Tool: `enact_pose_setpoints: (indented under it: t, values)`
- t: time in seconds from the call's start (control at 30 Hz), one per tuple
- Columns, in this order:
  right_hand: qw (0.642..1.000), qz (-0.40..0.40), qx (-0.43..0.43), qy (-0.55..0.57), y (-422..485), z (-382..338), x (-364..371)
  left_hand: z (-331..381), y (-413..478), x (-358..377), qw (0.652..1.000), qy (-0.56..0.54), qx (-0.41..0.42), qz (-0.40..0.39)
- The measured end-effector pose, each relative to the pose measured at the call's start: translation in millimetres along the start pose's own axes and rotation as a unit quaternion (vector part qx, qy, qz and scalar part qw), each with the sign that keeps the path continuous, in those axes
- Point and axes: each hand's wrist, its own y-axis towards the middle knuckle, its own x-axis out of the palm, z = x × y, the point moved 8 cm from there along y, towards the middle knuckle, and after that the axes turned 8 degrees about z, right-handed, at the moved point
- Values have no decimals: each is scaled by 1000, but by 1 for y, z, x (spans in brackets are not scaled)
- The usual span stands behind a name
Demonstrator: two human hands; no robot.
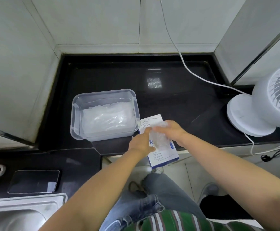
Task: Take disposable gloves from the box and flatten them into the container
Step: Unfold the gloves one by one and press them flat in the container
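A white and blue glove box lies on the front edge of the black counter, its near end hanging over the edge. A crumpled clear glove sticks up from the box's opening. My left hand rests on the box's left side, fingers along it. My right hand pinches the top of the glove. Left of the box stands a clear plastic container with a flat pile of clear gloves inside.
A white fan stands at the right with its cable running across the counter's back. A black phone lies near a steel sink at the lower left. Tiled walls close in the counter.
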Motion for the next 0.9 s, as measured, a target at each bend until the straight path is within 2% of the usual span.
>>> enact_pose_setpoints:
  t: [0.03,0.1,0.2,0.3,0.37,0.47,0.53,0.67,0.8,0.9]
  values:
    - [999,16,-23,-24,2,-3,-2,-1,1,1,1000,1,-2,-1]
    - [997,55,-54,2,8,-13,-12,-3,2,2,1000,3,-5,-2]
    - [991,75,-67,94,3,-32,-28,-2,1,2,1000,9,-5,-6]
    - [966,112,-56,225,3,-42,-46,1,1,3,1000,4,-5,-20]
    - [955,108,-31,273,6,-43,-49,6,2,-1,999,-42,-13,-26]
    - [969,85,-31,229,12,-39,-45,25,0,-24,986,-162,2,28]
    - [971,74,-33,227,11,-41,-41,35,-5,-50,963,-257,6,78]
    - [959,42,-75,271,5,-60,-33,42,-10,-105,884,-440,-7,157]
    - [965,49,-121,228,3,-82,-22,8,0,-135,778,-584,-119,199]
    - [973,46,-132,184,4,-91,-11,-22,6,-148,788,-556,-156,215]
